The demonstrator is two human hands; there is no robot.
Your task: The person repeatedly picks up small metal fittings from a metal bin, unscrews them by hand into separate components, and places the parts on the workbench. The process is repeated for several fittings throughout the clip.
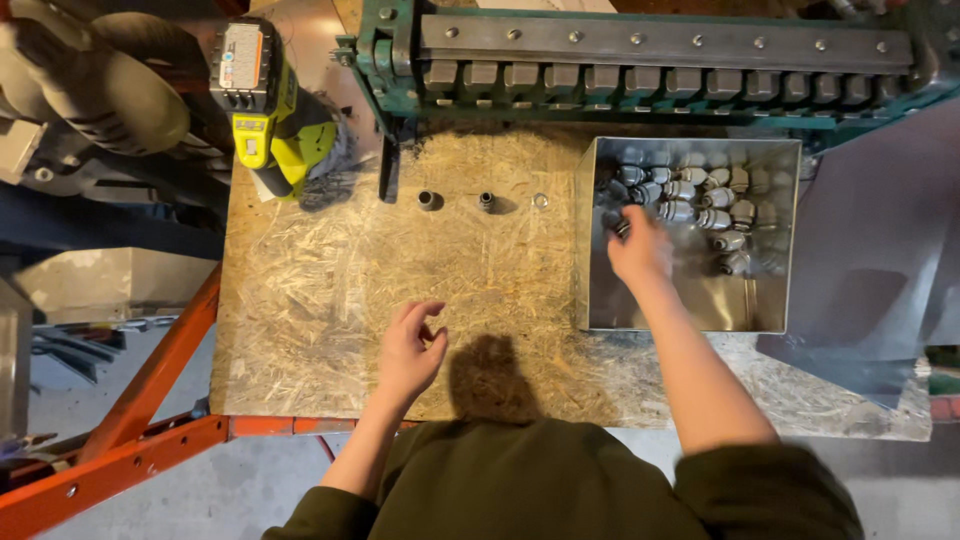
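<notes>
OSB bench top [330, 300], green sheet-metal brake [650, 60] along its back edge, cordless drill [265, 100] at back left. Metal box [600, 300] on the right, pile of grey fittings [700, 195] in its far half. Right hand [640, 248] is inside the box at the pile's left edge, fingers closing on 1 dark fitting [620, 225]; motion blur, so grip not confirmed. Left hand [410, 350] hovers over the board, fingers loosely curled, holding nothing. 3 small parts [485, 201] already in a row on the board; most of the pile remains.
</notes>
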